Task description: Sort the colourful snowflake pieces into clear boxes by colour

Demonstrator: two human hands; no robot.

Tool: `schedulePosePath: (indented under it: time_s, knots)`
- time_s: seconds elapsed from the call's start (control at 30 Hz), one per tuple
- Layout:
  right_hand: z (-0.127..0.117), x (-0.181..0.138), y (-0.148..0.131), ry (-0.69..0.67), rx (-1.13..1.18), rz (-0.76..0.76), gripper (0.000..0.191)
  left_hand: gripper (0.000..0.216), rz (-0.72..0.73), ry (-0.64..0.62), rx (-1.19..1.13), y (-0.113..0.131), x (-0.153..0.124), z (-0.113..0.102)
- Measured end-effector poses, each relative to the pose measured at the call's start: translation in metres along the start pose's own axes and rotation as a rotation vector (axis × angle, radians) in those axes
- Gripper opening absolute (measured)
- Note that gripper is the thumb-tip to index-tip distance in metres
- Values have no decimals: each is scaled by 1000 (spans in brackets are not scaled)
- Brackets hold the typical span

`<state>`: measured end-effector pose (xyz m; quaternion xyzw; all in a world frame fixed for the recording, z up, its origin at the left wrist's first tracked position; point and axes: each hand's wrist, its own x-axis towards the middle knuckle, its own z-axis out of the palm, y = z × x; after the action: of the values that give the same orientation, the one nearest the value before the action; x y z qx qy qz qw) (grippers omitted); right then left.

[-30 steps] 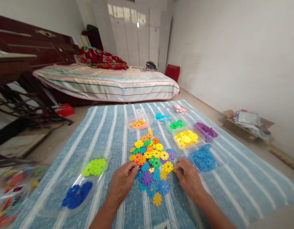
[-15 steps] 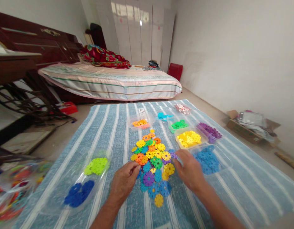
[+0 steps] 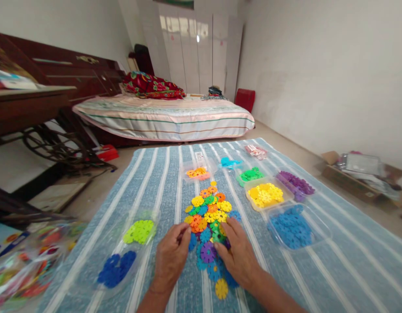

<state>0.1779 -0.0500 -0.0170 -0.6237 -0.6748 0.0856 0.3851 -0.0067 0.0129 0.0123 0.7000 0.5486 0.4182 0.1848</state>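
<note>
A loose pile of flat plastic snowflake pieces (image 3: 209,208) in many colours lies on a blue striped mat (image 3: 162,182). My left hand (image 3: 171,256) rests at the pile's near left edge, fingers curled, thumb and fingertips touching pieces there. Over the pile's near right part lies my right hand (image 3: 238,256), palm down, its fingertips pressed onto a green piece (image 3: 217,236). A purple piece (image 3: 208,252) sits between the two hands, and a yellow piece (image 3: 221,288) lies just below my right wrist.
Clear trays hold sorted pieces: blue (image 3: 290,226), yellow (image 3: 265,194), purple (image 3: 295,182), green (image 3: 250,174), orange (image 3: 197,172), lime (image 3: 139,231), dark blue (image 3: 116,269). A bag of mixed pieces (image 3: 21,265) sits left. A bed (image 3: 165,117) and cardboard box (image 3: 360,174) stand beyond.
My right hand has moved left from beside the blue tray onto the middle of the pile. The left hand stays at the pile's edge. The camera has shifted slightly left.
</note>
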Motion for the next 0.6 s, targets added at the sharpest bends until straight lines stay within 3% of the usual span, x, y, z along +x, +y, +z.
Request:
schedulePosePath:
  time_s: [0.13,0.23,0.33,0.5,0.6]
  knots:
    - [-5,4,0,22,42,-77,42,31,-14,86,59,-5,2,0]
    - [-6,20,11,103,-26,5,42,39,5,99,159,-10,2,4]
    - [1,25,18,117,-38,82,43,45,3,51,236,-13,-1,11]
    - [12,6,5,106,55,30,38,50,-6,-41,203,-11,-7,20]
    - [9,16,2,127,79,28,34,52,-23,-73,160,-6,-8,19]
